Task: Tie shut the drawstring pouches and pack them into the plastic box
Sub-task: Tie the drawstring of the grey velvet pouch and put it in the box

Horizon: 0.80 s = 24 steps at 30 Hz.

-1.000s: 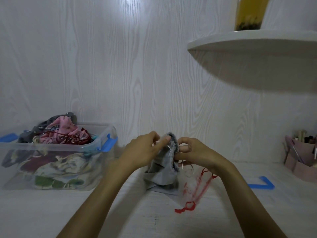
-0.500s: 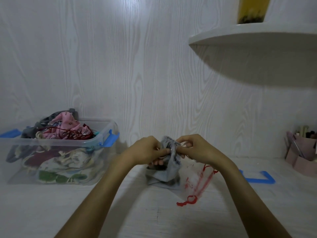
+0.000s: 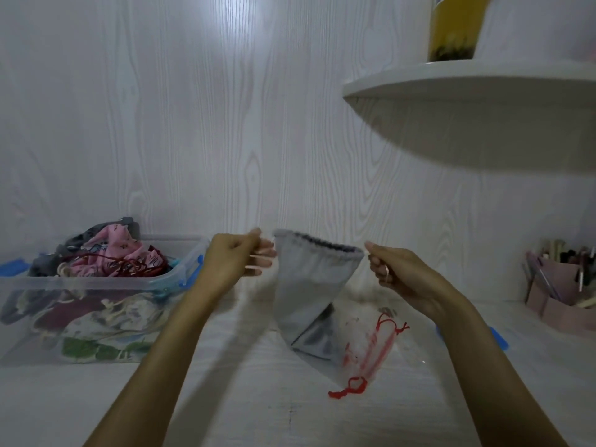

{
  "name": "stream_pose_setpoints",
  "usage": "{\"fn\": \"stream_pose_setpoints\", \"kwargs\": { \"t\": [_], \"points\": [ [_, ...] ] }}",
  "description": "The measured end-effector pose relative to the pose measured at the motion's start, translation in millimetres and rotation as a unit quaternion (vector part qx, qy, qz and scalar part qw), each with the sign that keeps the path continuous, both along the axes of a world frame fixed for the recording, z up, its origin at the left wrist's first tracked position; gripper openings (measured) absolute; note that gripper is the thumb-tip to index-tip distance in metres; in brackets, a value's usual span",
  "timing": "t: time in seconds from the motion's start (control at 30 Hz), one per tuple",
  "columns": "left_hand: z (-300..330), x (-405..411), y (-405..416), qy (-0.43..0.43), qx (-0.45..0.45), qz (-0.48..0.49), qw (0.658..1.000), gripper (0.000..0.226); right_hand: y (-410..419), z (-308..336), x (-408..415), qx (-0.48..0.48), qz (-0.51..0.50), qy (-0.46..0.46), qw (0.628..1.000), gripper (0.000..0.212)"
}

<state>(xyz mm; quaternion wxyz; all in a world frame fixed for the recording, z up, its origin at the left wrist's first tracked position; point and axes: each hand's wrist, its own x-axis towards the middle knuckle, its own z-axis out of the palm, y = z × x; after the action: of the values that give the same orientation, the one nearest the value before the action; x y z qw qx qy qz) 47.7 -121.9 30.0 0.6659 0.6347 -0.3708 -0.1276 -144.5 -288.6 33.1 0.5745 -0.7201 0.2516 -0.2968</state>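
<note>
Between left hand [image 3: 237, 259] and right hand [image 3: 392, 272], both pinching its mouth: grey pouch [image 3: 309, 285].

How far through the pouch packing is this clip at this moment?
Well along: the plastic box is already heaped with pouches. In hand: the grey pouch, held up between left hand and right hand, mouth not cinched. Left: tie and pack it, then the sheer pouch with red cord on the table.

Left hand [image 3: 237, 261] and right hand [image 3: 392, 274] raised apart, fingers pinched, forearms angled inward
</note>
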Motion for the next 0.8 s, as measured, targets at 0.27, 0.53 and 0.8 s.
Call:
{"fn": "stream_pose_setpoints", "kwargs": {
  "t": [0.27,0.53,0.8],
  "points": [
    [-8.2,-5.2,-11.0,0.13,-0.114,-0.029,0.985,0.033,-12.0,-2.3,-8.3,0.094,-0.091,-0.125,0.984,0.033],
    [-15.8,-26.0,-23.2,-0.232,0.078,-0.08,0.966,0.035,-2.8,6.4,-7.4,0.065,-0.013,-0.102,0.993,0.031],
    [-28.6,-26.1,-23.3,-0.414,0.221,-0.001,0.883,0.042,6.2,5.4,0.4,0.064,0.061,-0.061,0.994,0.034]
  ]
}}
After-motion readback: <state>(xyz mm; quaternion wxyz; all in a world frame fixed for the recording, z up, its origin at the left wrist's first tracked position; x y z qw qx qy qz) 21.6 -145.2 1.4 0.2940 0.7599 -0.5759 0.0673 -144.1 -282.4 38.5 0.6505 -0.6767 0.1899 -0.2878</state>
